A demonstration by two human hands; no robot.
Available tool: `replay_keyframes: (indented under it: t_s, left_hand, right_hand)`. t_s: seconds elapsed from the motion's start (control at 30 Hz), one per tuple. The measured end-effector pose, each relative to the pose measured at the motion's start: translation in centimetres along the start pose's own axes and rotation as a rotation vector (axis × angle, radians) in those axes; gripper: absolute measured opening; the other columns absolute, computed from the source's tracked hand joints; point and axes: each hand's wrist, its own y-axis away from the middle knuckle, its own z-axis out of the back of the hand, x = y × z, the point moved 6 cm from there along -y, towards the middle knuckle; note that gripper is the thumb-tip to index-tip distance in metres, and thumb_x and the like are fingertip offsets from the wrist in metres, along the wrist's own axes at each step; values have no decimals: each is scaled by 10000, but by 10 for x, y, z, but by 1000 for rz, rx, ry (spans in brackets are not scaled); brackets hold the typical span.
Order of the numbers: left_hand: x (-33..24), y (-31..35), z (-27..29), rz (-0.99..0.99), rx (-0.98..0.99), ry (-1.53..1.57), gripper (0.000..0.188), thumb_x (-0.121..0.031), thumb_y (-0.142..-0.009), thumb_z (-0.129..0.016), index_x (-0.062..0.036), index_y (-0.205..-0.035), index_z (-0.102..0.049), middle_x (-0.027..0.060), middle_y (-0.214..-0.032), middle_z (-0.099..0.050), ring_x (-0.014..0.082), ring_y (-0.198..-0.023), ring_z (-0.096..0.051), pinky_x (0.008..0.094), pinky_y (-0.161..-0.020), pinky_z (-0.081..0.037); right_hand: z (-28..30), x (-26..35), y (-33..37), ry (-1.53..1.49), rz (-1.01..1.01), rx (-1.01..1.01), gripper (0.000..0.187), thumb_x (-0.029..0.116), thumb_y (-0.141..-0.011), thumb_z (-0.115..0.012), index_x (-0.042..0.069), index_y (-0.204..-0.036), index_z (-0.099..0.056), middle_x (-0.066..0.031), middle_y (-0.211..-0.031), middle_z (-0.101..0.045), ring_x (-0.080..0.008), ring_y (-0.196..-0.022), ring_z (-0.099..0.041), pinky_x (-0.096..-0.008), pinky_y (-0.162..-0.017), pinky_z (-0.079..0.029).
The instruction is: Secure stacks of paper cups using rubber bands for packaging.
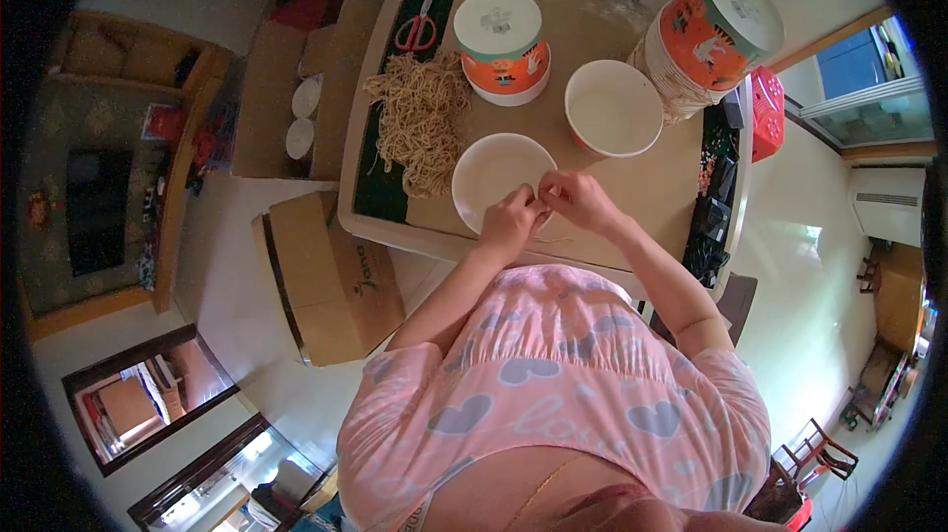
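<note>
My left hand (pixel 512 221) and my right hand (pixel 581 201) meet over the near right rim of a white paper tub (pixel 494 168), both with fingertips pinched together. A thin beige twine strand (pixel 555 239) comes out below the fingers; the part between the fingertips is hidden. Just left of the tub lies a tangled heap of beige twine (pixel 420 122). A second open white tub (pixel 614 109) tilts slightly behind my right hand. Farther back, upturned tubs with an orange printed band (pixel 506 73) stand stacked.
Red-handled scissors (pixel 417 30) lie at the table's far left. A taller stack of upturned tubs (pixel 713 33) stands far right, near a red plastic basket (pixel 766 115). Black packets (pixel 713 216) line the right edge. Cardboard boxes (pixel 331 280) sit on the floor to the left.
</note>
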Motion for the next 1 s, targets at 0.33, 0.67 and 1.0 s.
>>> replay_keyframes:
  t_s: [0.33,0.67,1.0]
  left_hand:
    - [44,12,-35,955,110,1567,117,-134,-887,-545,-38,-878,-611,24,-761,-597,59,-507,-473,187,-408,-322]
    - [49,12,-42,965,151,1610,119,-147,-870,-596,-36,-896,-631,5,-756,-595,53,-531,-478,187,-413,-328]
    - [47,10,-21,794,78,1142,118,-126,-871,-590,-47,-930,-655,-24,-730,-606,39,-541,-496,177,-450,-368]
  right_hand:
    - [-6,-7,21,-143,-37,-351,80,15,-791,-619,44,-865,-629,-58,-780,-599,-123,-609,-553,-235,-521,-444]
    - [-11,3,25,85,173,-469,101,-1,-787,-625,31,-881,-645,-81,-843,-626,-182,-682,-614,-268,-545,-507]
    - [-9,-6,18,-186,-72,-349,76,61,-784,-656,32,-850,-632,-83,-766,-596,-141,-582,-547,-270,-533,-450]
